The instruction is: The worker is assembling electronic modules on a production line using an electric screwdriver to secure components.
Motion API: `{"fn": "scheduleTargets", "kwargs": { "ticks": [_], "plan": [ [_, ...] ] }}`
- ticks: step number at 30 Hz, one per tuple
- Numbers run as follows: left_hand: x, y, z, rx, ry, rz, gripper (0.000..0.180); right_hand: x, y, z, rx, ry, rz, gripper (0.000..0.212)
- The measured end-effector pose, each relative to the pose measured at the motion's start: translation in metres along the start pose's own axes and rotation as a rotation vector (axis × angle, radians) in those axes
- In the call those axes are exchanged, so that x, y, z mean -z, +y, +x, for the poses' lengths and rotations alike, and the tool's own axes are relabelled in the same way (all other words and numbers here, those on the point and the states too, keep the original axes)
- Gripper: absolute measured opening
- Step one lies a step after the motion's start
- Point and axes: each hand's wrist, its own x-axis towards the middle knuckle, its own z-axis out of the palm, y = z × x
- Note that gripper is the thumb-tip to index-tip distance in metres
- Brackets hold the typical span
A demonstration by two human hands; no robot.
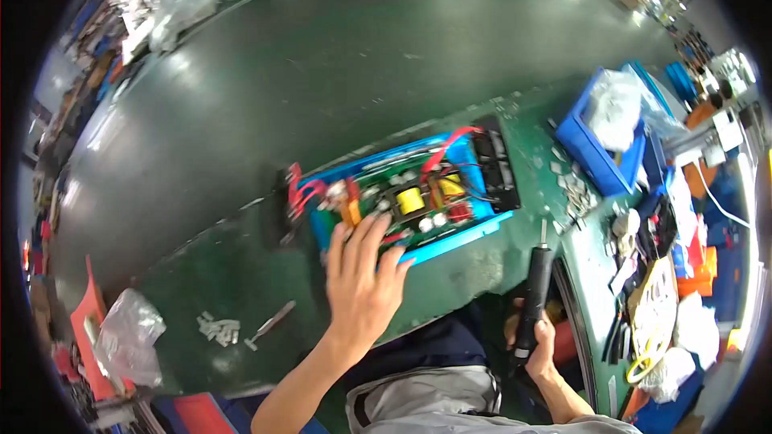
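A blue open-topped case (458, 251) lies slantwise on the bench, with a green circuit board (374, 197) inside. Yellow-wrapped transformers (410, 200) and red wires (447, 151) show on the board. A black end panel (497, 167) stands at the case's right end; another dark end piece (287, 207) with red wires is at its left. My left hand (366, 281) reaches over the near edge, fingers stretched out over the board; whether the fingertips press on anything is hard to see. Off the bench's near edge, my right hand (540, 341) grips a black electric screwdriver (536, 289), its bit pointing up and away.
Small pale pieces (219, 329) and a slim tool (271, 324) lie at the left. Near them are a clear plastic bag (131, 337) and an orange sheet (88, 329). At the right stands a blue bin (595, 149) beside scattered small metal parts (576, 193); cables and bags crowd farther right.
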Motion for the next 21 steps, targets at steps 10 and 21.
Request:
{"fn": "scheduleTargets", "kwargs": {
  "ticks": [10,21],
  "plan": [
    [-0.083,-0.04,0.118,0.179,0.376,0.034,0.049,-0.008,-0.071,0.043,0.048,0.099,-0.469,0.057],
    [-0.066,-0.033,0.043,0.264,0.197,-0.591,0.035,-0.039,-0.131,0.176,0.851,0.302,-1.204,0.041]
  ]
}}
